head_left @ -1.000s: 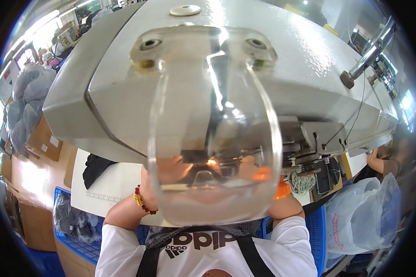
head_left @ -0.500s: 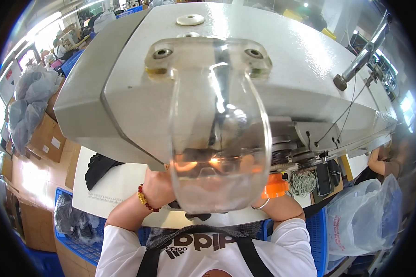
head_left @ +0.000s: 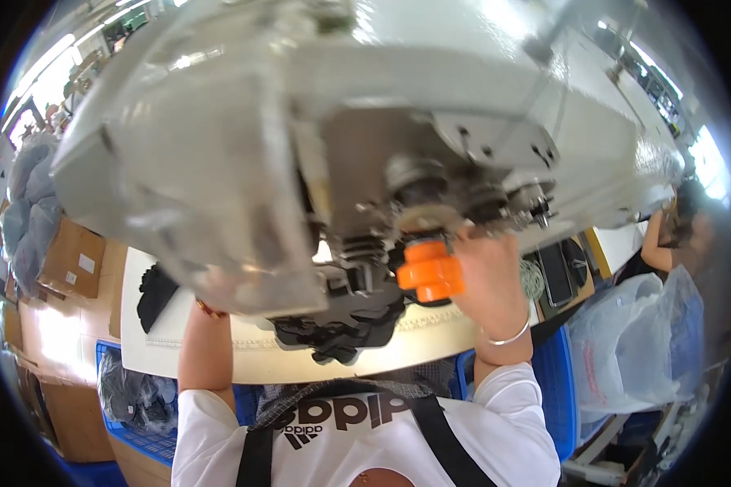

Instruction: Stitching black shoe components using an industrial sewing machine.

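Right hand clearer, more black fabric showing

Your view is bright, with long white ceiling tubes shining at upper left and a blown-out white patch at far right. Glare whitens the glossy off-white metal machine head and the pale tiled floor. Blur smears that head and the clear plastic shield, through which your left hand looks hazy. Your black fabric pieces read dark; the white tabletop's edge bows, and the corners fall to black.
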Available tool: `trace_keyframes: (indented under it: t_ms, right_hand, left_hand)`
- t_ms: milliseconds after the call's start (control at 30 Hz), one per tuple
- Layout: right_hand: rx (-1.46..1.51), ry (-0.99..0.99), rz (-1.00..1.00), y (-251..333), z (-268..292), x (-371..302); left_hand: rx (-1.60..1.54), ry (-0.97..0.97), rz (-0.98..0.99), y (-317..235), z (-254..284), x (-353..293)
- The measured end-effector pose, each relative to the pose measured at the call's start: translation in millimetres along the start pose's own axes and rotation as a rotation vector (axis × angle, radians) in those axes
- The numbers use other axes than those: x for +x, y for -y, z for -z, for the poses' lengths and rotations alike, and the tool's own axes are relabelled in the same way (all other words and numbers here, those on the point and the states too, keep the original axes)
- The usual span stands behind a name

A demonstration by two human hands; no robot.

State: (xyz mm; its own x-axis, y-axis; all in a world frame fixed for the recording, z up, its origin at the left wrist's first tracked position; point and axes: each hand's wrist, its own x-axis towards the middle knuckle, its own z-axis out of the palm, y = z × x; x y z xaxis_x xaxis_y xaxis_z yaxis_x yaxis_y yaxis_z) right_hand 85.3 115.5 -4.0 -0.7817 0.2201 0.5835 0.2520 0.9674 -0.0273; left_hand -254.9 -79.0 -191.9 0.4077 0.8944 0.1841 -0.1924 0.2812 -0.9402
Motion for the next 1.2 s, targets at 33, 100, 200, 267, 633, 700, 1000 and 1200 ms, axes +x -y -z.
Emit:
trace_keyframes:
  t_ms: [33, 100, 200, 267, 633, 700, 1000, 1200]
  right_hand:
    - [-0.007, 0.088, -0.010, -7.9, 3.5, -6.9]
    - [-0.002, 0.172, -0.044, -22.3, -9.1, -29.4]
    - [0.007, 0.337, -0.058, -24.2, -42.9, -65.0]
    - [0.035, 0.348, -0.123, -16.7, -63.0, -83.4]
    - [-0.008, 0.171, -0.469, 3.4, -100.2, -126.3]
    - [-0.003, 0.211, -0.480, 6.6, -97.6, -122.7]
    - [0.015, 0.160, -0.484, 12.6, -98.2, -106.8]
    - [0.010, 0.106, -0.539, 8.1, -111.1, -108.6]
  left_hand:
    - [-0.186, 0.001, 0.100, 12.1, -25.1, 15.8]
    - [-0.565, -0.003, 0.283, 22.0, -14.4, 27.5]
    - [-1.089, 0.060, 0.551, 45.7, -21.4, 48.0]
    - [-1.409, 0.141, 0.743, 61.2, -25.4, 76.8]
    - [-2.044, 0.543, 1.983, 108.9, 52.4, -66.3]
    - [-1.797, 0.631, 2.068, 104.0, 63.1, -123.1]
    - [-1.104, 1.032, 1.564, 85.7, 70.6, -193.6]
    - [-1.339, 0.504, 1.346, 116.3, 72.4, -70.5]
